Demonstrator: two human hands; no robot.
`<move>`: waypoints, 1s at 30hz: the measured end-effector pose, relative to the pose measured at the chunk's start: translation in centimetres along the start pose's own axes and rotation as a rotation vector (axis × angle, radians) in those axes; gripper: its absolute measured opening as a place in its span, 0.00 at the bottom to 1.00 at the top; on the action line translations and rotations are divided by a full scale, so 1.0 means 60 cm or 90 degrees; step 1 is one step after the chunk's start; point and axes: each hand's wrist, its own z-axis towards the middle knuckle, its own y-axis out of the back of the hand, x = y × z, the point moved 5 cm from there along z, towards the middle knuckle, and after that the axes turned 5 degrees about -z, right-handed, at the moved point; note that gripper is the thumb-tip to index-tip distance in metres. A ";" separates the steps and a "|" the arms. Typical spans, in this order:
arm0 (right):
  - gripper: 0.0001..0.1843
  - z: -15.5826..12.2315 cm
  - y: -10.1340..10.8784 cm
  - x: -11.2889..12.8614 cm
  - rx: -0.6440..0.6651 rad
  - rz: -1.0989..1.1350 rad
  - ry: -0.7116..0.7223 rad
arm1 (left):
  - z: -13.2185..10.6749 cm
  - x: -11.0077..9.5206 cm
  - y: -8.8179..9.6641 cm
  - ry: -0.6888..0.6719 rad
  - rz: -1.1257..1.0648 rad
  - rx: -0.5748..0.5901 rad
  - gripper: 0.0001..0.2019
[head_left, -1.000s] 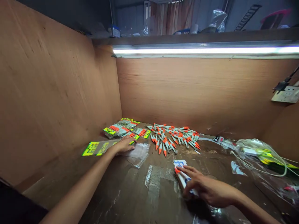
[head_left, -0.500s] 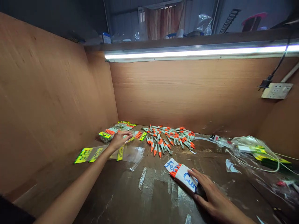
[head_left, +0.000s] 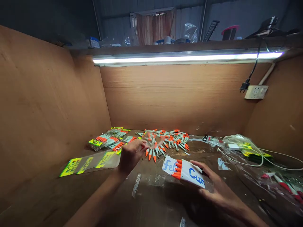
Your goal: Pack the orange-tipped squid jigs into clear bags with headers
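Note:
My left hand [head_left: 132, 155] is closed, its fingertips pinching a clear plastic bag [head_left: 155, 142]. The bag is blurred and seen through against the pile of orange-tipped pale squid-jig lures [head_left: 174, 138]. My right hand [head_left: 211, 184] grips a white box [head_left: 193, 174] with blue handwriting by its right end. A row of orange lure tips [head_left: 177, 168] sticks out of the box's left end, over a white flap. Flat bags with yellow headers [head_left: 88, 164] lie left of my left hand.
Packed lures with yellow labels [head_left: 106, 138] are heaped at the back left. On the right are a white cable [head_left: 246, 164], plastic wrapping [head_left: 236, 138] and red-and-white lures [head_left: 284, 186]. A socket [head_left: 257, 92] and hanging plug [head_left: 243, 86] are on the right. Wooden panels enclose the table.
My left hand has moved right and nearer from the packed lures, with a clear bag taken from the row. My right hand has lifted and turned the white box. The view has shifted.

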 end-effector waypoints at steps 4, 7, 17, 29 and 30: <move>0.40 -0.009 0.038 0.011 0.030 0.037 0.023 | -0.041 -0.035 -0.036 -0.097 0.071 0.113 0.09; 0.39 -0.011 0.047 0.011 0.057 0.065 0.008 | -0.060 -0.040 -0.056 -0.111 0.064 0.145 0.11; 0.43 -0.001 0.029 -0.002 -0.052 -0.119 0.044 | -0.042 -0.036 -0.038 -0.054 0.037 0.341 0.09; 0.47 -0.009 0.026 0.008 -0.075 -0.132 0.071 | 0.060 -0.065 -0.031 0.154 -0.271 0.721 0.05; 0.46 -0.009 0.024 0.010 -0.056 -0.120 0.070 | 0.056 -0.054 -0.051 0.181 -0.290 0.758 0.06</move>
